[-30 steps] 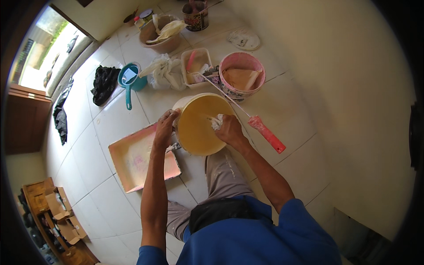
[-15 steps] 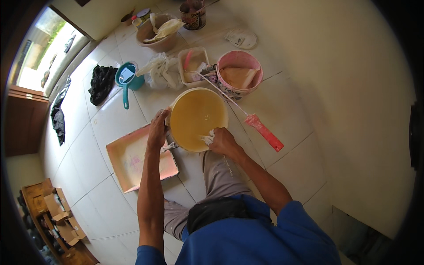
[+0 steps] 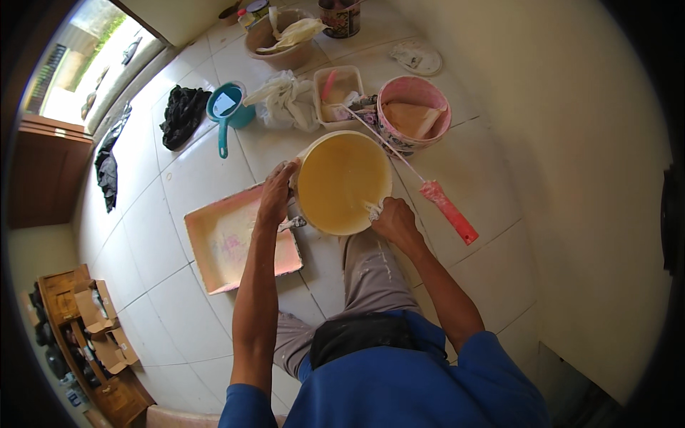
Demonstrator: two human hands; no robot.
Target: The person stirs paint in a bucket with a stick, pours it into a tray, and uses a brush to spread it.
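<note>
Gripping the plastic bucket [image 3: 308, 148] beside the paint tray [image 3: 220, 239], the left hand [image 3: 277, 191] braces its left side; the right hand [image 3: 395, 219] clenches a white rag [image 3: 372, 210]. Probably stiff, slippery if wet: hold by the rim.

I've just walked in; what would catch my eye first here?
Probably the round bucket with its yellow inside, mid-picture: the left hand is at its left side, while the right hand holds a crumpled white wad at its lower right rim. Next, the bright red roller handle on the right and the teal dipper at upper left.
</note>
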